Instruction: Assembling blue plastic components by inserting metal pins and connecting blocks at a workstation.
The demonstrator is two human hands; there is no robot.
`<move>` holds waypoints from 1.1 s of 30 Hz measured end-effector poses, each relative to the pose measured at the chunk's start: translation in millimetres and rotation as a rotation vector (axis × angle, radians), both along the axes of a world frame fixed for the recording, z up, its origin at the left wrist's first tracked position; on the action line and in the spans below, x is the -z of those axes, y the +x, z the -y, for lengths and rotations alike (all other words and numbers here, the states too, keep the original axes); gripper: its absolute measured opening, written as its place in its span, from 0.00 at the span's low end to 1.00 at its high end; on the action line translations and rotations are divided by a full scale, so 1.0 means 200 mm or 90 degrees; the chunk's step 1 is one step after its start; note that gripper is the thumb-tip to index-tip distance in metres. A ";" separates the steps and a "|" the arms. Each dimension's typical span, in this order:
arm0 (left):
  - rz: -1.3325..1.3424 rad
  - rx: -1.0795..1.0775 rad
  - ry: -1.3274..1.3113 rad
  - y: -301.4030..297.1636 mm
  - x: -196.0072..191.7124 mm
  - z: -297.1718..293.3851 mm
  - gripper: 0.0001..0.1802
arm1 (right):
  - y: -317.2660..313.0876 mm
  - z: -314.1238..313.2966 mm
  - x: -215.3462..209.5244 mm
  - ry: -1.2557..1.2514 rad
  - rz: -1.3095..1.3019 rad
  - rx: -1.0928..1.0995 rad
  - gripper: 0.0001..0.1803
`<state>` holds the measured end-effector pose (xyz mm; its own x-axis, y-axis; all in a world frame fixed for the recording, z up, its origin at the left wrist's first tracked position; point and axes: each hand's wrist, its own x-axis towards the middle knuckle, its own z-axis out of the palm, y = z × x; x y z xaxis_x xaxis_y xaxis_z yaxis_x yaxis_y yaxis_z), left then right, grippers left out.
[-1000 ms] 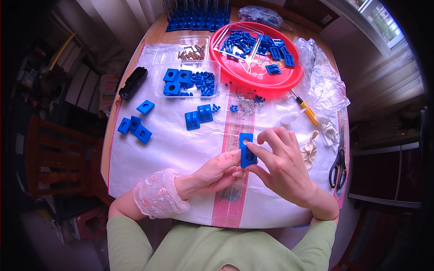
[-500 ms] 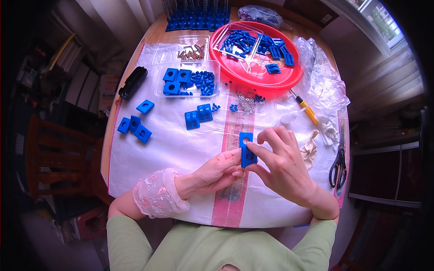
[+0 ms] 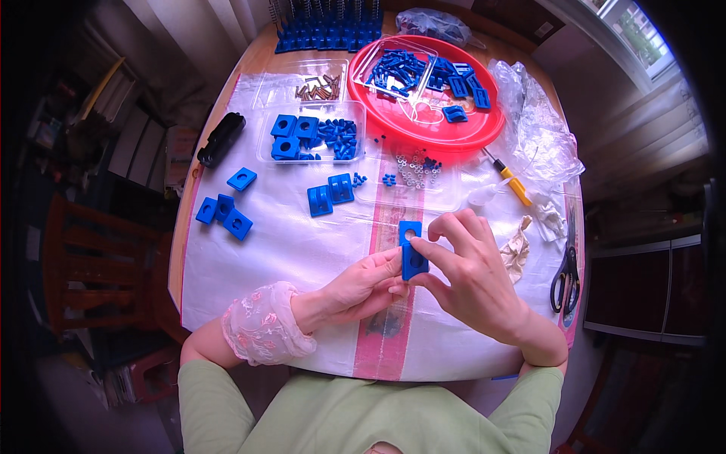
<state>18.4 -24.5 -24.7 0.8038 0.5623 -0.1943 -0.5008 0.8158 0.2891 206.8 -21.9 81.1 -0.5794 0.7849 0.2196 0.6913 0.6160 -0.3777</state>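
My left hand [image 3: 367,286] is closed on the left edge of a blue plastic block [image 3: 414,265] with a round recess. From the other side my right hand [image 3: 476,276] grips the same block, its index finger at the top and its thumb at the lower right edge. Just beyond, a second blue plastic piece [image 3: 410,227] with a round hole shows above the block; I cannot tell whether the two are joined. Past my hands, two blue curved-slot pieces [image 3: 330,195] sit side by side on the cloth.
Several loose blue pieces [image 3: 237,225] lie at left near a black case [image 3: 222,140]. Clear boxes [image 3: 259,147] hold blue parts and brass-coloured pins. A red round tray [image 3: 484,135] stands behind. At right are a yellow-handled screwdriver [image 3: 517,189], crumpled plastic [image 3: 548,136] and black scissors [image 3: 565,286].
Almost nothing differs. Both hands keep their hold on the blue block, and the whole view has shifted very slightly.
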 end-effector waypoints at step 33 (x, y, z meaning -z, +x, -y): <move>-0.009 -0.004 -0.010 -0.01 0.02 0.00 0.18 | -0.01 0.00 0.04 0.015 -0.022 -0.006 0.23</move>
